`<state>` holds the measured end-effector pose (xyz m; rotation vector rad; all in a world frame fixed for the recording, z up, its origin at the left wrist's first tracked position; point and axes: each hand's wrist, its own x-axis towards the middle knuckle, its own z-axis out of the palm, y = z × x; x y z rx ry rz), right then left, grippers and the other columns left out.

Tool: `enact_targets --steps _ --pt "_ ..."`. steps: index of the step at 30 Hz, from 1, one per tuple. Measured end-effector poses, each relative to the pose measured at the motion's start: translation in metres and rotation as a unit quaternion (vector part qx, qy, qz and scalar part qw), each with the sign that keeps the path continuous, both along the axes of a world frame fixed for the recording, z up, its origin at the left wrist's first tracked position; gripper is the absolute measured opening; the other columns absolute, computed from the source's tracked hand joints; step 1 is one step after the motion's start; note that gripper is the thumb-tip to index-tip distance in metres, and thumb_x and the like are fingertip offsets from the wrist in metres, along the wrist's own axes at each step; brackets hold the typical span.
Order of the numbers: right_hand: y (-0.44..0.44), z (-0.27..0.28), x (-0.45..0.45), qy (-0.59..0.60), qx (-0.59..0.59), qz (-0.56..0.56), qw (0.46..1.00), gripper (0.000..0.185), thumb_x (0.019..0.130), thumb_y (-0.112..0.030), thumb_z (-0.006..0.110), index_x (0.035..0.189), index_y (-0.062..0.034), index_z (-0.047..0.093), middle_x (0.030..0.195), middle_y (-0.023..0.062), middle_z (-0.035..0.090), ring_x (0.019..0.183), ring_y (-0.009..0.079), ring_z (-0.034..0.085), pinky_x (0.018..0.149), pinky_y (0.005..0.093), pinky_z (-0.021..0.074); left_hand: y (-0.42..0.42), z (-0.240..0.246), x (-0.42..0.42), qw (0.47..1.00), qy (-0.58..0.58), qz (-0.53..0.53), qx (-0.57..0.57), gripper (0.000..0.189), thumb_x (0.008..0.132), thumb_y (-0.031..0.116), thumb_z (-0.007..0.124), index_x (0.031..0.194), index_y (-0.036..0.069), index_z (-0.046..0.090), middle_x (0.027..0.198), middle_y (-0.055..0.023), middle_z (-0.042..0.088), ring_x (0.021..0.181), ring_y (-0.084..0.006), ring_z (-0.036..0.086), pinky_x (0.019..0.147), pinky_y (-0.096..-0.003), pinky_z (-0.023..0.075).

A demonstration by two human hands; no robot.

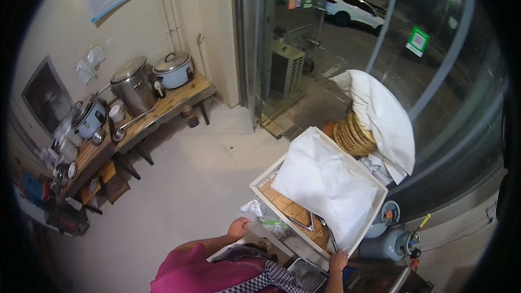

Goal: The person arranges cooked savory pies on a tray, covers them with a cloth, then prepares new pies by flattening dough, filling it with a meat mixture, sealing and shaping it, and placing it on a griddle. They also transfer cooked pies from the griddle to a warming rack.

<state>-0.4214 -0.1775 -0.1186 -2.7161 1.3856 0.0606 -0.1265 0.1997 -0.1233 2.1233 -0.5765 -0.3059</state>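
My right hand (338, 260) is at the near corner of a pale-rimmed tray (368, 228), by the end of metal tongs (331, 236); whether it grips the tongs or the rim is not plain. My left hand (239, 228) hangs beside the tray's left side, fingers partly curled, touching nothing that shows. A white cloth (321, 171) covers most of the tray. At its uncovered left edge a slatted bamboo mat (281, 201) shows, with a thin metal tool (303, 223) lying on it. Behind the tray, a stack of round flatbreads (354, 134) stands under a white quilted cover (380, 110).
Gas cylinders (386, 245) stand right of the tray. Plastic bags (254, 207) hang at its left side. A metal pan (307, 274) lies below. Across the floor, a wooden bench (179, 101) holds a steel pot (134, 85), rice cookers (173, 71) and bowls. Glass panels stand behind.
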Motion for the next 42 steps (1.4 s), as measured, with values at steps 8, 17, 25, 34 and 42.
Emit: enact_targets --steps 8,17,25,34,42 --pt "-0.009 0.031 0.009 -0.039 0.134 0.044 0.989 0.03 0.077 -0.023 0.066 0.096 -0.0018 0.06 0.073 0.0201 0.063 0.071 0.0443 0.059 0.068 0.0494 0.0476 -0.099 0.077 0.029 0.955 -0.054 -0.259 -0.133 0.034 0.077 -0.007 0.048 0.107 0.005 0.06 0.108 -0.0102 0.06 0.099 -0.0286 0.06 0.084 -0.036 0.0494" --pt "0.053 0.174 0.038 -0.147 0.37 0.027 0.917 0.042 0.086 -0.023 0.061 0.121 -0.0002 0.055 0.113 0.0248 0.057 0.098 0.0391 0.054 0.086 0.0438 0.0428 -0.15 0.105 0.038 0.938 0.006 -0.238 -0.251 0.034 0.081 -0.011 0.045 0.11 0.002 0.057 0.107 -0.0104 0.059 0.093 -0.0246 0.06 0.078 -0.0297 0.0482" --pt "0.099 0.19 0.03 -0.149 0.425 0.059 0.891 0.042 0.087 -0.026 0.06 0.121 -0.002 0.055 0.11 0.0237 0.059 0.095 0.0368 0.055 0.083 0.043 0.0431 -0.102 0.099 0.01 0.969 0.071 -0.192 -0.136 0.027 0.088 0.004 0.049 0.113 0.005 0.057 0.102 -0.0128 0.06 0.086 -0.0277 0.059 0.077 -0.0341 0.0469" --pt "0.179 0.156 0.073 -0.268 0.665 -0.034 0.697 0.026 0.088 -0.031 0.063 0.1 -0.0079 0.061 0.071 0.0061 0.054 0.061 0.0172 0.051 0.055 0.0324 0.0384 -0.038 0.121 -0.074 0.922 0.225 -0.184 -0.256 0.04 0.101 0.03 0.043 0.123 -0.001 0.055 0.118 -0.0126 0.059 0.109 -0.0201 0.054 0.094 -0.03 0.0422" --pt "0.296 0.193 0.134 -0.245 0.615 0.217 0.718 0.023 0.091 -0.025 0.06 0.097 -0.0035 0.064 0.059 -0.0039 0.049 0.05 0.0065 0.043 0.044 0.0242 0.031 0.059 0.169 -0.1 0.834 0.397 0.017 -0.383 0.041 0.099 0.035 0.047 0.12 0.001 0.056 0.117 -0.0051 0.059 0.102 -0.0113 0.052 0.088 -0.0276 0.0432"
